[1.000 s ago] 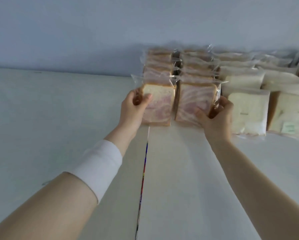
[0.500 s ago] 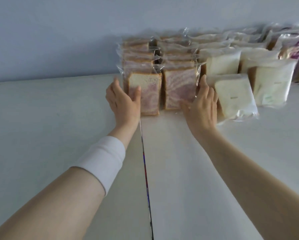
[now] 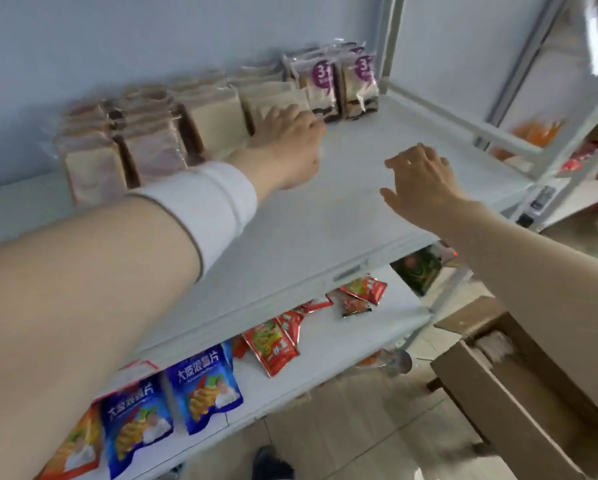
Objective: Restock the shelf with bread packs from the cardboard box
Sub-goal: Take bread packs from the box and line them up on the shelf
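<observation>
Both hands are over the white shelf and hold nothing. Her left hand, with a white wristband on the forearm, lies flat with its fingers against a pale bread pack in the row at the back wall. Her right hand hovers open above the bare shelf, fingers spread. More bread packs stand to the left. Low on the right stands the cardboard box, open, with something pale inside.
</observation>
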Action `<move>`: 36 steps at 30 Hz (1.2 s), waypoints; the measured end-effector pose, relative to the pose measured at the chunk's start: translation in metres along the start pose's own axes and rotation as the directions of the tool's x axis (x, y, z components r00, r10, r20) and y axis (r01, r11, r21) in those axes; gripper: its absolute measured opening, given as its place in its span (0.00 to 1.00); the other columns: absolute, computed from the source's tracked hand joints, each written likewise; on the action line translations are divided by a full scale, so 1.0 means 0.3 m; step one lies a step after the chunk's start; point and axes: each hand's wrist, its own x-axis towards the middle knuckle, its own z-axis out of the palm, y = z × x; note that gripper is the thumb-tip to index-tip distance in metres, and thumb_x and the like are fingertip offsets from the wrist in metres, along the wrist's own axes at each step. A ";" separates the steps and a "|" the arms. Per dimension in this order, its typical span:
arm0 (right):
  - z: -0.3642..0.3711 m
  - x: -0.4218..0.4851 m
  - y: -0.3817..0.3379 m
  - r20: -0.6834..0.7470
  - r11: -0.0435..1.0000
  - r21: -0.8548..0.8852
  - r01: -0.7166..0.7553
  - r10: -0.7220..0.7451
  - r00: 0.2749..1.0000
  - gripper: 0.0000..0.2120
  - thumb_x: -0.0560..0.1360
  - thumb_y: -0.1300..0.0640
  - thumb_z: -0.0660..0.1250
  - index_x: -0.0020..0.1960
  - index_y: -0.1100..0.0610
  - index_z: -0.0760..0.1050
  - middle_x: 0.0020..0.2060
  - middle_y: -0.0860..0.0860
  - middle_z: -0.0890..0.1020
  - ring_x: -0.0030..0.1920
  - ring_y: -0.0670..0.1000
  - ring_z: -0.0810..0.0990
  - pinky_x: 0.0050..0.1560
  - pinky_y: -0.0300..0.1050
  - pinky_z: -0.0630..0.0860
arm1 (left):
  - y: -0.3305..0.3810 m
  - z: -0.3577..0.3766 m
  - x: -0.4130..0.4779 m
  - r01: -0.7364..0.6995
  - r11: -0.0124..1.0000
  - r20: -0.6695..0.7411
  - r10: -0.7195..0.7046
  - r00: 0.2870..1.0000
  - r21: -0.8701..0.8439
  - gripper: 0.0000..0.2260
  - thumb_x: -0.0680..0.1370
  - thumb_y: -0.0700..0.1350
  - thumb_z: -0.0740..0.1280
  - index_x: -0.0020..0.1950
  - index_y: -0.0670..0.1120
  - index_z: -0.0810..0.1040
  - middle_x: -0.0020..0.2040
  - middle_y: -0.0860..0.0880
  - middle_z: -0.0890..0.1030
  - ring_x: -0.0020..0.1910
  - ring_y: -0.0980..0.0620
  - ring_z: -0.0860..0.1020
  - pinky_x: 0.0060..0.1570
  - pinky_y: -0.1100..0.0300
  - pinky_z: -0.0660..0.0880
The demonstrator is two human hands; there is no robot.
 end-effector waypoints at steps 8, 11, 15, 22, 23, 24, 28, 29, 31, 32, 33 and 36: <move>-0.006 -0.321 0.678 0.204 0.928 -0.227 -0.297 0.344 0.917 0.22 0.77 0.49 0.58 0.68 0.60 0.66 0.65 0.61 0.70 0.67 0.62 0.65 0.65 0.57 0.63 | 0.885 -0.026 0.249 -0.404 0.913 0.121 0.407 0.905 -0.052 0.20 0.78 0.49 0.58 0.67 0.44 0.67 0.68 0.41 0.70 0.67 0.42 0.67 0.63 0.50 0.63; 0.083 -0.419 0.880 0.271 0.876 -0.265 -0.402 0.468 0.841 0.23 0.77 0.49 0.59 0.67 0.60 0.66 0.64 0.61 0.70 0.67 0.62 0.65 0.64 0.58 0.63 | 1.144 0.074 0.298 -0.521 0.847 0.142 0.531 0.835 -0.102 0.18 0.78 0.48 0.57 0.66 0.43 0.68 0.66 0.41 0.72 0.65 0.41 0.68 0.61 0.48 0.64; 0.260 -0.508 1.128 0.379 0.821 -0.306 -0.481 0.569 0.730 0.22 0.77 0.48 0.60 0.65 0.60 0.68 0.63 0.61 0.71 0.66 0.62 0.66 0.65 0.60 0.62 | 1.416 0.285 0.371 -0.628 0.765 0.225 0.644 0.732 -0.145 0.16 0.78 0.47 0.58 0.65 0.43 0.68 0.63 0.41 0.73 0.63 0.41 0.70 0.60 0.48 0.64; 0.606 -0.606 1.390 0.555 0.757 -0.329 -0.564 0.638 0.534 0.22 0.77 0.45 0.59 0.65 0.56 0.69 0.63 0.57 0.72 0.67 0.59 0.65 0.67 0.59 0.62 | 1.717 0.651 0.506 -0.613 0.720 0.440 0.689 0.576 -0.325 0.16 0.79 0.49 0.57 0.64 0.44 0.69 0.63 0.42 0.74 0.63 0.42 0.70 0.60 0.49 0.65; 0.649 -0.622 1.418 0.573 0.748 -0.319 -0.582 0.641 0.511 0.22 0.77 0.45 0.58 0.66 0.56 0.69 0.64 0.57 0.72 0.68 0.59 0.64 0.68 0.59 0.61 | 1.750 0.699 0.519 -0.576 0.733 0.476 0.677 0.561 -0.363 0.16 0.79 0.49 0.57 0.64 0.44 0.68 0.63 0.42 0.73 0.63 0.42 0.70 0.60 0.49 0.65; 0.689 -0.639 1.435 0.600 0.737 -0.309 -0.602 0.642 0.477 0.22 0.77 0.45 0.58 0.67 0.56 0.68 0.65 0.57 0.72 0.69 0.60 0.63 0.68 0.59 0.61 | 1.776 0.743 0.521 -0.522 0.752 0.518 0.657 0.548 -0.402 0.17 0.79 0.49 0.57 0.65 0.44 0.68 0.64 0.42 0.73 0.63 0.42 0.70 0.61 0.49 0.65; 0.890 -0.707 1.468 0.700 0.720 -0.227 -0.656 0.589 0.404 0.19 0.78 0.48 0.57 0.64 0.58 0.68 0.64 0.58 0.72 0.68 0.60 0.65 0.68 0.58 0.62 | 1.890 0.945 0.503 -0.273 0.817 0.663 0.573 0.482 -0.508 0.19 0.78 0.51 0.58 0.67 0.45 0.67 0.65 0.43 0.73 0.63 0.41 0.71 0.60 0.49 0.67; 0.969 -0.716 1.482 0.725 0.713 -0.189 -0.675 0.565 0.394 0.19 0.78 0.48 0.57 0.63 0.59 0.69 0.63 0.58 0.72 0.67 0.60 0.66 0.67 0.57 0.63 | 1.926 1.021 0.499 -0.217 0.831 0.693 0.548 0.469 -0.512 0.19 0.78 0.51 0.58 0.67 0.44 0.67 0.66 0.43 0.72 0.64 0.41 0.70 0.60 0.49 0.67; 1.133 -0.734 1.488 0.796 0.671 -0.115 -0.733 0.504 0.336 0.19 0.78 0.46 0.57 0.62 0.58 0.69 0.62 0.58 0.73 0.65 0.60 0.68 0.63 0.54 0.66 | 1.982 1.187 0.473 -0.052 0.862 0.761 0.471 0.446 -0.504 0.21 0.78 0.52 0.59 0.69 0.44 0.65 0.67 0.42 0.71 0.65 0.41 0.69 0.61 0.49 0.67; 1.225 -0.740 1.489 0.818 0.624 -0.065 -0.779 0.481 0.317 0.20 0.78 0.45 0.57 0.63 0.58 0.68 0.61 0.57 0.73 0.63 0.59 0.70 0.61 0.53 0.68 | 2.012 1.271 0.463 0.036 0.870 0.791 0.428 0.437 -0.491 0.23 0.78 0.52 0.60 0.70 0.44 0.63 0.68 0.42 0.69 0.66 0.41 0.69 0.62 0.49 0.67; 1.327 -0.748 1.495 0.825 0.555 -0.016 -0.832 0.477 0.302 0.22 0.77 0.44 0.57 0.63 0.57 0.68 0.60 0.57 0.74 0.61 0.59 0.71 0.59 0.52 0.69 | 2.049 1.364 0.461 0.109 0.871 0.811 0.392 0.435 -0.479 0.24 0.78 0.52 0.61 0.71 0.43 0.62 0.68 0.41 0.69 0.66 0.40 0.68 0.63 0.49 0.67; 1.632 -0.742 1.511 0.859 0.274 0.093 -0.957 0.463 0.217 0.25 0.76 0.42 0.59 0.64 0.60 0.68 0.60 0.58 0.75 0.60 0.59 0.73 0.55 0.50 0.71 | 2.152 1.654 0.466 0.203 0.872 0.826 0.313 0.470 -0.446 0.25 0.77 0.48 0.61 0.71 0.42 0.60 0.68 0.38 0.67 0.67 0.39 0.66 0.67 0.49 0.64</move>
